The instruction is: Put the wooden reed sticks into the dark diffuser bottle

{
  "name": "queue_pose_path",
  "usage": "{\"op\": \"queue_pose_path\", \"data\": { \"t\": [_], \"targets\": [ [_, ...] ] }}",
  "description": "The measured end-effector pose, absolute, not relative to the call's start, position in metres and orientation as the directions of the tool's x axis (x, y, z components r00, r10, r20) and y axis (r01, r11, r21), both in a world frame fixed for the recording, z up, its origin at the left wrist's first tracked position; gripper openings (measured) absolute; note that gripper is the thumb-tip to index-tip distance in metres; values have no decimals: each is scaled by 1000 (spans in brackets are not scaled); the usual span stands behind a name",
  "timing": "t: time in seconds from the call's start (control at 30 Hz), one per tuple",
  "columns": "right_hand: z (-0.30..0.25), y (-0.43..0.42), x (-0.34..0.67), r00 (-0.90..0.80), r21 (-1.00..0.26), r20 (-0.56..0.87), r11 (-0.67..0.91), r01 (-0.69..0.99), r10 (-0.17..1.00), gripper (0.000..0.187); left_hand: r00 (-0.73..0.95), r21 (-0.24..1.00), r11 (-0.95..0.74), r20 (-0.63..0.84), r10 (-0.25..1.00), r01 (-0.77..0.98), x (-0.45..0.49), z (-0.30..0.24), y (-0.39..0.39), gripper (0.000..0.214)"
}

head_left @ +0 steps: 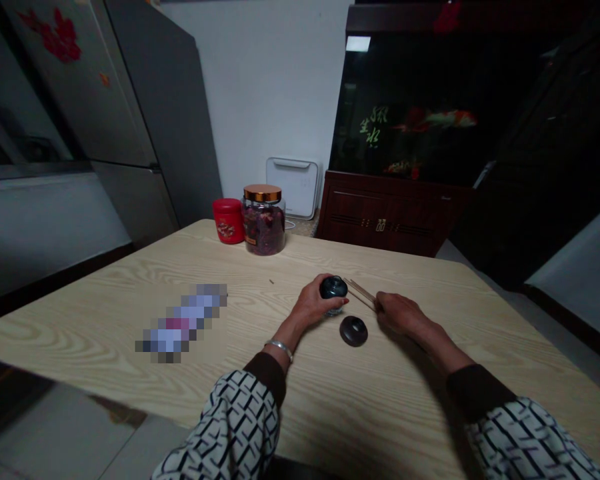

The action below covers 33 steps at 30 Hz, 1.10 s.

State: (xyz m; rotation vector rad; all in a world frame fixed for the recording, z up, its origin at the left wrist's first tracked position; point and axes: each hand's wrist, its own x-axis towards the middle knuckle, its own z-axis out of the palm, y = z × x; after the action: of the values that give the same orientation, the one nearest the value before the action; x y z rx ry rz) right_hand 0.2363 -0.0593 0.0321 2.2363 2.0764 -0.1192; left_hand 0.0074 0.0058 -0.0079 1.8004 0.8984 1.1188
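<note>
My left hand (pixel 314 299) is closed around a small, dark, glossy round jar (pixel 333 287) with a narrower top and a clear-looking lower part. Several thin light-brown sticks (pixel 361 292) are gripped in my right hand (pixel 399 312), their far ends pointing left beside the jar. Whether those ends touch the jar I cannot tell. Just below the jar, a dark brown round disc (pixel 353 331) with a raised or hollow middle lies on the wooden table (pixel 405 400). It is apart from both hands.
Toward the back of the table stand a red canister (pixel 229 221) and a large glass jar (pixel 264 230) with a copper-coloured lid. A pixelated long object (pixel 185 322) lies at the left. One small brown bit (pixel 271 281) is on the tabletop. An aquarium (pixel 415 107) stands beyond.
</note>
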Motion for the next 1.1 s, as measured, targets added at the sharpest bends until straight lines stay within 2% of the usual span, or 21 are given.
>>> {"op": "queue_pose_path", "data": {
  "t": [0.1, 0.13, 0.2, 0.3, 0.37, 0.43, 0.5, 0.87, 1.1],
  "targets": [
    [37, -60, 245, 43, -93, -45, -47, 995, 998, 21, 349, 895, -419, 348, 870, 153, 7, -9, 7, 64],
    [42, -59, 248, 30, -184, 21, -25, 983, 999, 18, 349, 895, -419, 347, 870, 155, 7, -9, 7, 65],
    [59, -56, 251, 40, -442, 209, 58, 895, 977, 15, 352, 894, -421, 348, 869, 153, 7, -9, 7, 65],
    [93, -49, 238, 219, -789, 410, 224, 572, 885, 20, 360, 899, -412, 338, 869, 149, 7, -9, 7, 65],
    [111, -43, 220, 351, -884, 434, 317, 343, 830, 24, 359, 905, -398, 325, 875, 151, 7, -9, 6, 67],
    [121, -37, 201, 412, -894, 448, 391, 220, 793, 24, 357, 911, -384, 312, 880, 150, 7, -8, 6, 68],
    [121, -31, 186, 425, -878, 476, 441, 184, 770, 23, 362, 914, -380, 309, 880, 142, 8, -7, 5, 67],
    [110, -21, 175, 444, -817, 568, 539, 206, 693, 19, 361, 918, -370, 299, 883, 145, 8, -5, 5, 68],
    [99, -18, 171, 311, -820, 570, 499, 281, 761, 20, 363, 915, -383, 317, 876, 125, 9, -7, 6, 68]
  ]
}}
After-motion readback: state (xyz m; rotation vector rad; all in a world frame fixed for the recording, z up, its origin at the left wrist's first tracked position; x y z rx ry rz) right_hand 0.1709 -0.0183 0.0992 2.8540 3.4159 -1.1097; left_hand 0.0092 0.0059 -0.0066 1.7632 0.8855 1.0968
